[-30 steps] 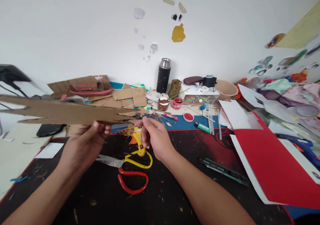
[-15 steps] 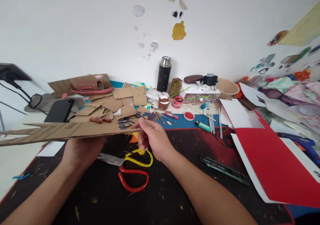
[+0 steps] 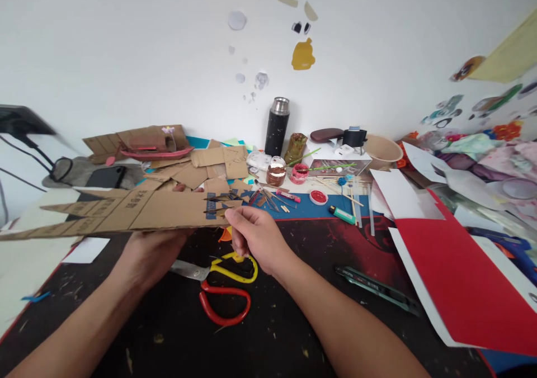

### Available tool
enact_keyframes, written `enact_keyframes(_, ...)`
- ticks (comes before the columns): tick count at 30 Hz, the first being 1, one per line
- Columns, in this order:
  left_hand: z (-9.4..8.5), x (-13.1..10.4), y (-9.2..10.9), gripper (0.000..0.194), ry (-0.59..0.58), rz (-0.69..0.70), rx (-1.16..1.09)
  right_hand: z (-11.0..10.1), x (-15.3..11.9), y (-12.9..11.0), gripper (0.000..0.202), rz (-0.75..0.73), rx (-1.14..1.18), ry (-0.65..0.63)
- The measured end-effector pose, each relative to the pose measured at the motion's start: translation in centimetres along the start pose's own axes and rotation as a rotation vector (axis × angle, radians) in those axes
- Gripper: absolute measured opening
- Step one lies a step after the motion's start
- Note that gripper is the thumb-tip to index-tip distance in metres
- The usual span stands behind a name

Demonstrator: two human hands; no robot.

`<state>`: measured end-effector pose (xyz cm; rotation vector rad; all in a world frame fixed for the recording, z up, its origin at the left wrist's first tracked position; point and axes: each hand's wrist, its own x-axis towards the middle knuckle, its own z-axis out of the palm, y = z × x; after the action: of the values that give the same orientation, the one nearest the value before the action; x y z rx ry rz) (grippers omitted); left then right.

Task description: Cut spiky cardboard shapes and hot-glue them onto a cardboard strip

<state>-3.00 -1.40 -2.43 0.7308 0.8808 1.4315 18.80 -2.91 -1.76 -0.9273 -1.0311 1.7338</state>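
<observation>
Held nearly level above the mat is a long piece of cardboard (image 3: 157, 210) with pointed strips at its left end and narrow slits cut into its right end. My left hand (image 3: 157, 249) supports it from below; the fingertips show at its far edge. My right hand (image 3: 251, 230) pinches the slit right end between thumb and fingers. Beneath both hands, scissors (image 3: 224, 288) with one yellow and one red handle lie on the black mat (image 3: 285, 333), their blade tips hidden behind my left hand.
A green utility knife (image 3: 377, 289) and red paper (image 3: 470, 277) lie at right. Behind are cardboard scraps (image 3: 220, 160), a black flask (image 3: 277, 129), paint jars (image 3: 276, 172), a teal lighter (image 3: 342, 215) and a red model boat (image 3: 157, 152). A phone (image 3: 107, 178) lies at left.
The cardboard has tilted so that more of its top face and the slits show. My left hand has shifted slightly right beneath it, while my right hand keeps its pinch.
</observation>
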Motion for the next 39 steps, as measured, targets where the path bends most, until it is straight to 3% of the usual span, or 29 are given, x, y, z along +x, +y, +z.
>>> enact_keyframes(9,-0.1,-0.8,0.2,0.078,-0.184,-0.018,0.047,0.2,0.1,-0.2,0.055,-0.025,0.001,0.017)
enact_keyframes(14,-0.8,-0.2,1.2,0.088,-0.158,0.074,0.036,0.2,-0.1,-0.2,0.053,-0.003,-0.028,0.002)
enact_keyframes(18,-1.3,0.1,1.8,0.099,-0.124,0.079,0.019,0.2,-0.1,-0.1,0.051,0.012,-0.052,-0.007)
enact_keyframes(22,-1.0,0.1,2.0,0.097,-0.109,0.071,-0.011,0.4,-0.1,-0.1,0.049,0.015,-0.035,-0.026)
enact_keyframes(28,-0.4,0.5,2.2,0.076,-0.075,0.056,-0.043,0.6,-0.4,-0.4,0.048,0.015,-0.023,-0.073)
enact_keyframes(34,-1.0,1.4,1.5,0.054,0.022,0.022,-0.184,0.4,-0.3,-0.3,0.053,0.011,-0.023,-0.064)
enact_keyframes(39,-1.0,1.3,1.2,0.05,0.076,0.019,-0.189,0.5,-0.3,-0.1,0.055,0.007,-0.035,-0.064)
